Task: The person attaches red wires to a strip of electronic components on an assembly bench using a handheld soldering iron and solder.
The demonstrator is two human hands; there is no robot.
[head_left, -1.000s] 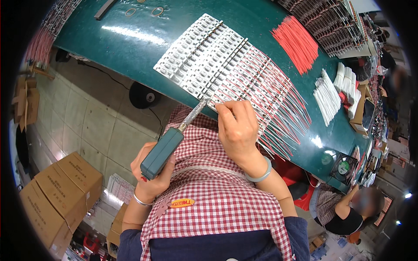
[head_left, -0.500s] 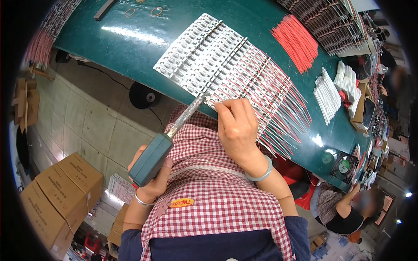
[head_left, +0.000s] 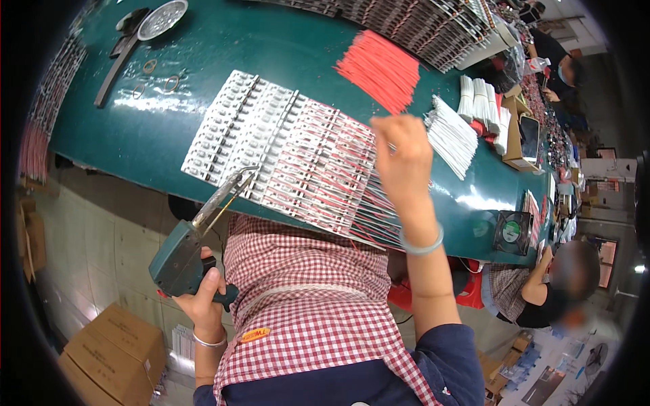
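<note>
My left hand (head_left: 205,298) grips a dark green soldering gun (head_left: 177,260). Its metal barrel and a thin solder feed tube point toward the near edge of a panel of white boards (head_left: 233,125). The gun's tip is over or touching that edge; I cannot tell which. Red and white wires (head_left: 321,159) lie in rows across the right part of the panel, their free ends trailing to the right. Above the right end of these wires is my right hand (head_left: 405,155), its fingers curled together. Whatever its fingertips may hold is hidden.
Behind the panel lies a red wire bundle (head_left: 380,71); loose white wires (head_left: 452,139) lie to its right. A cardboard box with a phone (head_left: 529,137) and a small black fan (head_left: 512,233) stand farther right. Another person (head_left: 531,287) sits at lower right.
My right hand has lifted from the panel's near edge and moved right, over the wires. The soldering gun's tip stays near the panel's edge. The whole view has shifted, showing more of the table's back.
</note>
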